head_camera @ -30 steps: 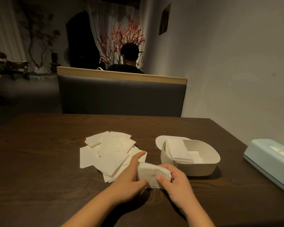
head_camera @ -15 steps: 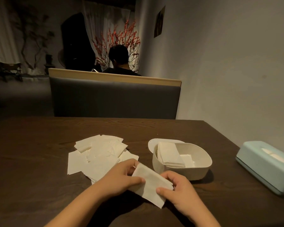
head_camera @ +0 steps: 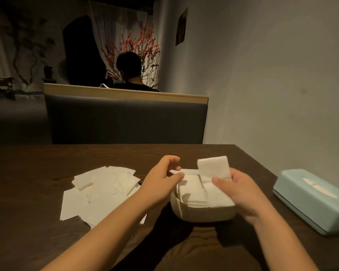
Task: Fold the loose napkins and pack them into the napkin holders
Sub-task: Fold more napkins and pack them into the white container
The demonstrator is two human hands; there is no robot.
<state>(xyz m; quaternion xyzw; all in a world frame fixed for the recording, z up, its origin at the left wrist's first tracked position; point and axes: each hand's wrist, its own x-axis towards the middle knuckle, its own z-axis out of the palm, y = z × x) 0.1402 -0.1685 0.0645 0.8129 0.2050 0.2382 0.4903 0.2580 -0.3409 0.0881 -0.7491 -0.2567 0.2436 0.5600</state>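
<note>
Stretching to a grey wall (head_camera: 272,75), the dark wooden bench (head_camera: 27,192) carries scattered loose white paper napkins (head_camera: 104,190) and a cream oval napkin holder (head_camera: 202,215). Above it, the right hand (head_camera: 243,192) pinches a folded white napkin (head_camera: 213,169); the left hand (head_camera: 160,180) hovers loosely curled, holding nothing.

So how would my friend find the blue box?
Start at the dark table and follow its right edge, by the wall. The blue box lies there, right of the white holder. It is the only coloured thing, with a tissue slot on top.
</note>
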